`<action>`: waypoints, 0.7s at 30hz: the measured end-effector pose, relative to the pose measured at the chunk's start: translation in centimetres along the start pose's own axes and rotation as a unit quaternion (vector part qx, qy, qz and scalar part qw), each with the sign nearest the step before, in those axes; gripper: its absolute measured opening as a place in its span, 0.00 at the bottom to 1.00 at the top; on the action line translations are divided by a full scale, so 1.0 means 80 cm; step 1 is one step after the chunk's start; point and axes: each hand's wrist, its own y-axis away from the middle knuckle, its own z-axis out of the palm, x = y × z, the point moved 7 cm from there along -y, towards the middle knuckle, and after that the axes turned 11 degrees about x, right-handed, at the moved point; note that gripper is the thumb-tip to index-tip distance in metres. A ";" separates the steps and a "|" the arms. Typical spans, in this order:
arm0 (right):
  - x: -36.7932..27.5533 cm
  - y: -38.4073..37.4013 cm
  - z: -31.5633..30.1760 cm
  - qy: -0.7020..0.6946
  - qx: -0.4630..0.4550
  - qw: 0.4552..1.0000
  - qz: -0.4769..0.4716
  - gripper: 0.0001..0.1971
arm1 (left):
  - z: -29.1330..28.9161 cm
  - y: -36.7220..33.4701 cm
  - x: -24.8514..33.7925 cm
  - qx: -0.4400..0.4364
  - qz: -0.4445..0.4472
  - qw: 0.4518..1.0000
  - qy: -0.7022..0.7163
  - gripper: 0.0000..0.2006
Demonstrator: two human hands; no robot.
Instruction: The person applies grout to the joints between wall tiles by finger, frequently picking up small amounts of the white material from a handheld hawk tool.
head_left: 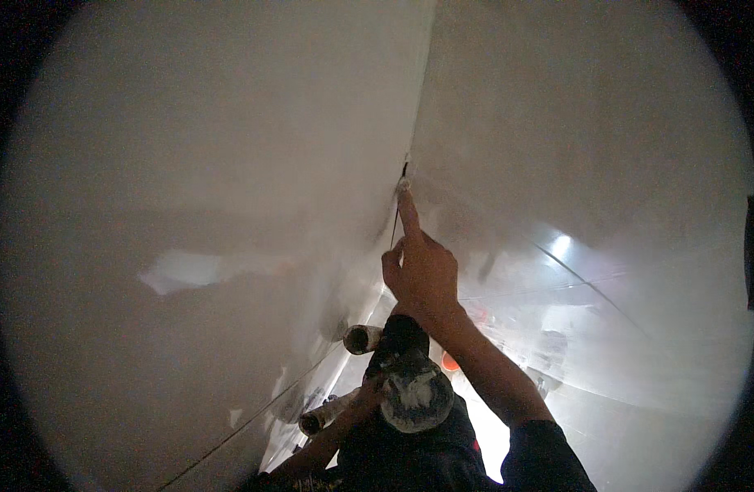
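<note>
Seam point(423, 86) between the left wall point(164, 131) and the right wall point(574, 123) looked like a fine, pale line, broken toward its near part by a narrow dark slit point(405, 169) with whitish crumbs about its edges. Its long axis ran from far to near, leaning slightly left at the near end, and a thin dark line carried on in that direction beside the finger. The right hand point(426, 275) reached far to it: the index finger was stretched straight along the seam, its whitened tip touching the near end of the slit; the thumb stood a little apart to the left, and the other fingers were folded, so whether they held anything I could not tell. Nearer, the left hand point(372, 392) held a round container point(416, 399) by its left side, the fingers closed in there, though their exact curl was too dark to tell. The container was grey, smeared with whitish paste, its round face turned toward the viewer. Two stubby pipes point(362, 339) opened just left of it.
</note>
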 end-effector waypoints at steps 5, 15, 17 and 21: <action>-0.014 -0.019 -0.046 -0.080 0.123 0.987 -0.057 0.45 | 0.004 0.004 0.010 0.003 0.001 1.000 -0.004 0.26; -0.027 -0.020 -0.079 -0.149 0.120 0.979 -0.077 0.45 | 0.005 0.021 0.034 0.017 -0.004 0.999 -0.039 0.27; -0.033 -0.040 -0.092 -0.082 0.121 0.987 -0.065 0.45 | 0.007 0.021 0.041 0.015 -0.001 0.998 -0.054 0.27; 0.004 -0.015 -0.017 0.076 -0.020 0.996 -0.031 0.44 | 0.000 0.023 0.048 0.032 0.015 0.991 -0.131 0.27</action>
